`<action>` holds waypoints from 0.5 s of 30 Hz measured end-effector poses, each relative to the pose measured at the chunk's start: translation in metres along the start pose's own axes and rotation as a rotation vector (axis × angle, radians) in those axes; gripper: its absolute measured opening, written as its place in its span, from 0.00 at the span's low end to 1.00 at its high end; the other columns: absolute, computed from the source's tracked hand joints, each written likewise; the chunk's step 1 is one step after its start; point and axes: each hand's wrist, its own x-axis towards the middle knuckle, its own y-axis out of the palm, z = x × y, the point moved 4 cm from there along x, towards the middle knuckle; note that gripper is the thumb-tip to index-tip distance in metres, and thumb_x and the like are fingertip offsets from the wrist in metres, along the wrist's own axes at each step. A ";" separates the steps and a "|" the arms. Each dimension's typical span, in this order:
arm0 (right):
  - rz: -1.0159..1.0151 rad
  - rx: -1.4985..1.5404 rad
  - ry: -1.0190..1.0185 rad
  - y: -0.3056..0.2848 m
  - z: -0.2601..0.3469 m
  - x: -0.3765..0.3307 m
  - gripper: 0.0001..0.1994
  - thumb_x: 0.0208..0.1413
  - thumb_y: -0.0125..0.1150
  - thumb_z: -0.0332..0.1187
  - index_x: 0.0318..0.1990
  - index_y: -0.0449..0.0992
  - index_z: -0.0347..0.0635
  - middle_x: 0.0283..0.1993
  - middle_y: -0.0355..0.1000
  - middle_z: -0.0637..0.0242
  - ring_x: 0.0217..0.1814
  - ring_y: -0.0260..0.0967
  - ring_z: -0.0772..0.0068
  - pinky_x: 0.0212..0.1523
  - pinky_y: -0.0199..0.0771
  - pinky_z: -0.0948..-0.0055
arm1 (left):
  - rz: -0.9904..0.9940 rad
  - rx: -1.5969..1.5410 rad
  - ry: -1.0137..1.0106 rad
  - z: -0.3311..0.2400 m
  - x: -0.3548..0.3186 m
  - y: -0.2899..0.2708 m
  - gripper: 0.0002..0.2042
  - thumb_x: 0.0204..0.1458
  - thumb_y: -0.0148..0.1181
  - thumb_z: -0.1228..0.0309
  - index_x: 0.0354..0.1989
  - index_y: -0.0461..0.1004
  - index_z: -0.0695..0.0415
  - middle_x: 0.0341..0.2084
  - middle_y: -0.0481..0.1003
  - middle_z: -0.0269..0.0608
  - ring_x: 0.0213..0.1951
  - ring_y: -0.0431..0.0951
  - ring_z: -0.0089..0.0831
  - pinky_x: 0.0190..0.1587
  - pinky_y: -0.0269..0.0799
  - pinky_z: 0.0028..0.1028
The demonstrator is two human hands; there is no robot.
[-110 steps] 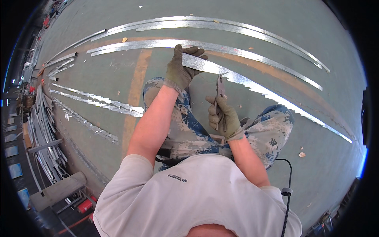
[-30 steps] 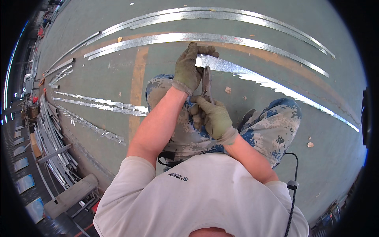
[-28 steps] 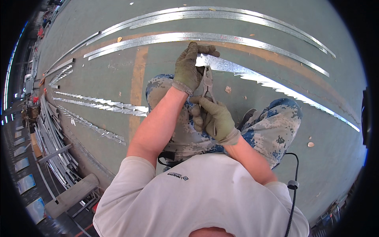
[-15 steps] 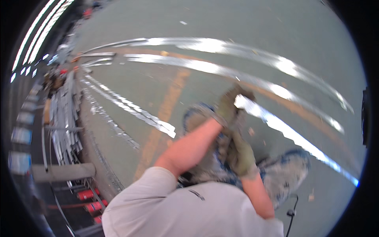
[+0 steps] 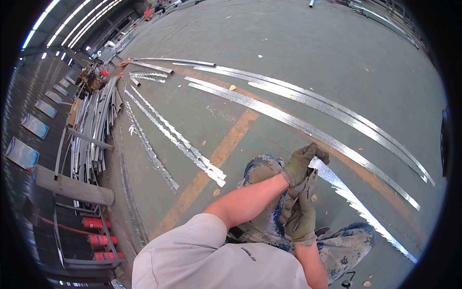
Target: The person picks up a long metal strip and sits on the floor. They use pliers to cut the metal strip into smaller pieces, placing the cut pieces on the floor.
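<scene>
My left hand (image 5: 303,167), in an olive work glove, is closed on the near end of a shiny metal strip (image 5: 356,202). One edge of this strip is cut into jagged teeth, and it slants away to the lower right. Just below, my gloved right hand (image 5: 299,221) is closed round the handles of what look like metal snips (image 5: 310,185). The snips' jaws point up toward the strip's end beside my left hand; whether they touch it is hidden. Both hands are over my bent knees, in camouflage trousers.
Long plain metal strips (image 5: 288,120) lie ahead on the green floor. Jagged strips (image 5: 178,137) lie to the left, across a yellow floor line (image 5: 211,168). Farther left are piled metal profiles (image 5: 91,135), a thick grey tube (image 5: 72,185) and red cylinders (image 5: 98,239).
The view has shifted, so more of the hall shows and the hands sit lower and farther right in it. Both hands keep their grip, and the strip's toothed edge now shows sharply.
</scene>
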 end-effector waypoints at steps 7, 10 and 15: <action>0.265 0.241 0.021 -0.001 0.006 -0.004 0.18 0.71 0.47 0.51 0.51 0.76 0.48 0.24 0.65 0.77 0.17 0.55 0.81 0.16 0.54 0.76 | -0.025 -0.015 -0.026 -0.008 -0.004 0.012 0.17 0.70 0.49 0.60 0.42 0.77 0.63 0.42 0.81 0.48 0.46 0.82 0.37 0.48 0.80 0.36; 0.474 0.409 0.059 -0.015 -0.001 0.008 0.18 0.71 0.48 0.51 0.51 0.75 0.50 0.24 0.64 0.77 0.17 0.56 0.81 0.16 0.53 0.76 | -0.021 -0.005 -0.046 -0.016 -0.004 0.017 0.17 0.70 0.49 0.60 0.42 0.77 0.63 0.43 0.80 0.48 0.46 0.82 0.37 0.48 0.80 0.35; 0.370 0.339 0.081 -0.014 0.000 0.009 0.18 0.71 0.48 0.51 0.53 0.75 0.51 0.27 0.70 0.74 0.20 0.61 0.79 0.18 0.59 0.72 | 0.012 0.053 0.074 -0.015 0.000 0.010 0.20 0.71 0.45 0.58 0.42 0.77 0.63 0.43 0.81 0.47 0.40 0.82 0.32 0.39 0.78 0.26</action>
